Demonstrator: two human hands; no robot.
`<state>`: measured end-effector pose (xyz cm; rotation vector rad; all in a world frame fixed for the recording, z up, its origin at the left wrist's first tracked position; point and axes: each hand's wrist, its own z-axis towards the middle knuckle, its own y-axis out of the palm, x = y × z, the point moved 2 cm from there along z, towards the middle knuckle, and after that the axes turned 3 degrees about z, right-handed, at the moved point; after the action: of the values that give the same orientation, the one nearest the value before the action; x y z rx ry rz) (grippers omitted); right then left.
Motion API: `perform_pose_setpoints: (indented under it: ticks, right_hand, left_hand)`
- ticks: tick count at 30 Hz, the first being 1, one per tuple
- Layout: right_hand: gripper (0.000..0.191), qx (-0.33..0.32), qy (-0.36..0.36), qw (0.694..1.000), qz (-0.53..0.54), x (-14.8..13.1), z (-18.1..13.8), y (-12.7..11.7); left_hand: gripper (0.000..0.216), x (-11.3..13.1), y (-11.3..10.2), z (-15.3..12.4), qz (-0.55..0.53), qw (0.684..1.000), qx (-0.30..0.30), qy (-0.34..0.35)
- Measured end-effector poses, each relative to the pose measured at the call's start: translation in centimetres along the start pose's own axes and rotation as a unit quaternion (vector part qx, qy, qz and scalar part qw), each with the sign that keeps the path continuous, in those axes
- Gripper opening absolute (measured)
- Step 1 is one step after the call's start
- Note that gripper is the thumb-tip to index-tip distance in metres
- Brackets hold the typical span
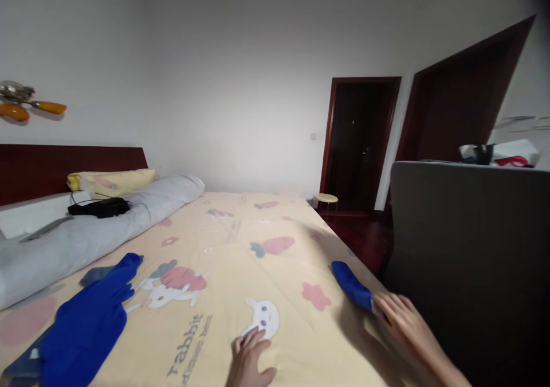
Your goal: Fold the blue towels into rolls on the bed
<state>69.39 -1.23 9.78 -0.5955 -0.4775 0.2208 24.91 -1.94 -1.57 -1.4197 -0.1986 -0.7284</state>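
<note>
My right hand [397, 315] is closed round one end of a narrow, folded strip of blue cloth [352, 284], at the right side of the bed. What kind of cloth piece it is I cannot tell. Near the printed rabbit face, my left hand [251, 358] is over the patterned bedsheet [232, 284], thumb and fingers apart and nothing in it. On the left part of the bed lies a crumpled blue garment [88, 324], partly covering a dark grey-blue cloth [28, 361].
A long grey rolled quilt [107, 229] lies across the head of the bed, with a black cloth item [101, 207] on it and a yellow pillow [120, 180] behind. A large dark grey panel [464, 261] stands close on the right. A stool [325, 198] is near the door [361, 140].
</note>
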Motion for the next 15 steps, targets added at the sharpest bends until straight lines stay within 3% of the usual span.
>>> perform_pose_setpoints:
  ticks: [2, 5, 11, 15]
  right_hand:
    - [0.027, -0.006, 0.015, 1.000, 0.007, -1.6, -4.9, 1.1]
    - [0.030, -0.019, 0.028, 0.999, 0.010, -3.3, -9.1, 1.9]
    - [0.039, -0.050, 0.105, 0.993, 0.019, -4.7, -11.7, 2.6]
    - [0.042, -0.083, 0.163, 0.982, 0.053, -5.0, -13.4, 3.4]
  left_hand:
    - [0.045, 0.5, -0.4, -0.4, 0.008, 1.000, 0.010, 0.008]
    - [0.046, 1.5, -1.2, -0.6, 0.019, 1.000, 0.014, 0.017]
    - [0.048, 2.6, -2.6, -1.8, 0.035, 0.998, 0.006, 0.054]
    - [0.042, 0.0, -4.6, -3.7, 0.059, 0.994, 0.038, 0.089]
